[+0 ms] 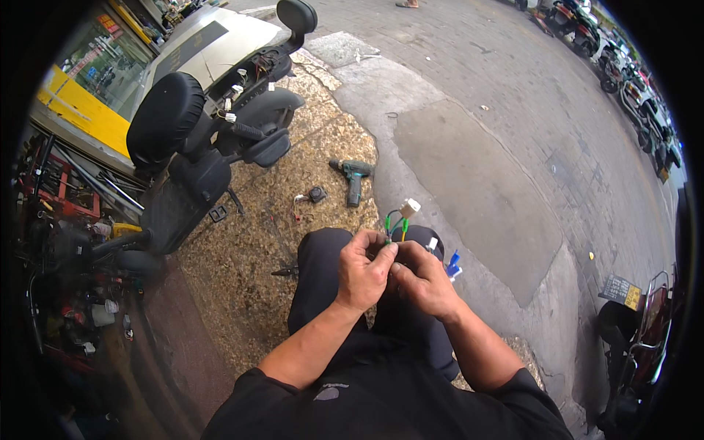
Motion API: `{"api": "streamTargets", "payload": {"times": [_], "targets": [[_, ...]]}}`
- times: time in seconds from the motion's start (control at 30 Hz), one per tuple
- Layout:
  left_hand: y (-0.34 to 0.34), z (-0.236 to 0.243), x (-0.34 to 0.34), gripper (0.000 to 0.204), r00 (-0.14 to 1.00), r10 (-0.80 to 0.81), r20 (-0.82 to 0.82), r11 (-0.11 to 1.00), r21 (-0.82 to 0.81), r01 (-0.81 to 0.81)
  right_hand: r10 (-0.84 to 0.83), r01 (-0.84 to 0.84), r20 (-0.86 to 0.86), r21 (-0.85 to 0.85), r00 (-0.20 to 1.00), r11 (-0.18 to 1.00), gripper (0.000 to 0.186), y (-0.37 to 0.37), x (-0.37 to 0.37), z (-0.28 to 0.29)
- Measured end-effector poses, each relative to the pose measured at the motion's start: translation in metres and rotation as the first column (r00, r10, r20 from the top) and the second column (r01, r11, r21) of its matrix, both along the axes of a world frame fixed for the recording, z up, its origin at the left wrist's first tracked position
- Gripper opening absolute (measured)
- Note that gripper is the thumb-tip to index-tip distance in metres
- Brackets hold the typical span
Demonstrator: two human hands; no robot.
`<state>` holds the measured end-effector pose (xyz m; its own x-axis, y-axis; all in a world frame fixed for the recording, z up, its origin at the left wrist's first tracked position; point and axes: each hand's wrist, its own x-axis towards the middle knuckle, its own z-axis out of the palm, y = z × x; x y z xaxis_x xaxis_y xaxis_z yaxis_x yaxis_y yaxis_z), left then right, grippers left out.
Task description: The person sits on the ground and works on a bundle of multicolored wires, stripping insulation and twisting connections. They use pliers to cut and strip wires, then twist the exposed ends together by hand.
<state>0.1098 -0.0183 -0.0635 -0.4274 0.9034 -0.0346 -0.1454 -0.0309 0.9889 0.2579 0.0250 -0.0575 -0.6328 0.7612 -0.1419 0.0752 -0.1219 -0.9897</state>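
Above my knees, both hands meet with fingertips pinched together on a small wiring harness. My left hand (363, 271) is closed on its wires, thumb tip next to the other thumb. My right hand (429, 282) pinches at the same spot from the right. A white plug connector (410, 208) stands up above the fingers, with green-sleeved terminals (388, 222) and a yellow-green wire below it. Past the right hand's knuckles hang a white connector (433, 243) and blue connectors (454, 262). The exact pinch point is hidden by my fingers.
A cordless drill (354, 180) lies on the rough ground ahead, beside a small black part (317, 194) with wires. At left stands a partly stripped electric scooter (191, 172) with loose connectors. Tools and parts clutter the far left; a red vehicle (649, 330) stands at right.
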Motion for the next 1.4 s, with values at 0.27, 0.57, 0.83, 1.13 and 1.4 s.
{"api": "streamTargets", "payload": {"times": [0.27, 0.57, 0.83, 1.13, 1.4], "targets": [[-0.005, 0.007, -0.009, 0.008, 0.992, -0.054, 0.11, 0.998, -0.003, 0.055, -0.091, 0.047, 0.178, 0.236, 0.98, 0.971, 0.02, -0.002, -0.019, 0.004], [-0.008, 0.012, -0.022, 0.009, 0.993, -0.113, 0.043, 0.99, -0.075, 0.116, -0.089, 0.03, 0.157, 0.345, 0.984, 0.938, 0.015, -0.007, -0.02, 0.003], [-0.007, 0.013, -0.027, 0.008, 0.947, -0.089, 0.308, 0.985, -0.112, 0.129, -0.07, -0.03, 0.255, 0.37, 0.964, 0.928, 0.011, -0.007, -0.026, 0.016], [-0.008, 0.005, -0.029, 0.015, 0.986, -0.105, 0.131, 0.988, -0.097, 0.119, -0.08, -0.022, 0.229, 0.41, 0.97, 0.912, 0.011, -0.011, -0.026, 0.014], [-0.01, -0.002, -0.01, 0.01, 0.958, -0.236, -0.165, 0.971, -0.061, 0.229, -0.148, 0.103, 0.149, 0.274, 0.978, 0.956, 0.009, -0.018, -0.011, -0.002]]}}
